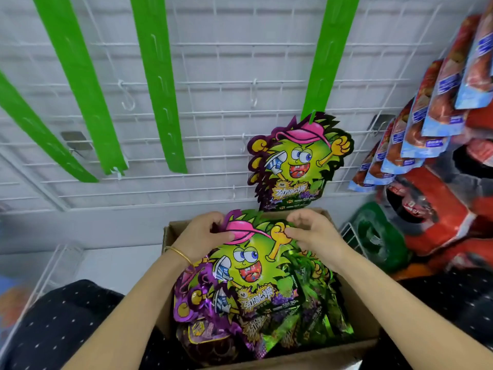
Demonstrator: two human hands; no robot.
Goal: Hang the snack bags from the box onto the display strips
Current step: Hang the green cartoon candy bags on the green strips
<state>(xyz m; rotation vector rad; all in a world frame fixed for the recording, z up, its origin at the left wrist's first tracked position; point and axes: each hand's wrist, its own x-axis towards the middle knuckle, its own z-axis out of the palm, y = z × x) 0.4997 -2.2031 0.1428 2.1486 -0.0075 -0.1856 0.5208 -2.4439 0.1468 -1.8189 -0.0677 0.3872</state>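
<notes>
Both hands were pinching the top edge of a shiny green-and-purple cartoon-monster snack bag (pixel 250 265), the left hand (pixel 204 235) with its thumb on the pink cap and the right hand (pixel 313 233) with its thumb by the yellow fist. That bag sat over the open brown cardboard box (pixel 306 357), on top of a pile of the same stuff. A matching hung bag (pixel 296 161) dangled off the bottom of the right-most green plastic display strip (pixel 329 49) on the white wire grid (pixel 213 76), with three more green strips (pixel 157 84) to its left.
</notes>
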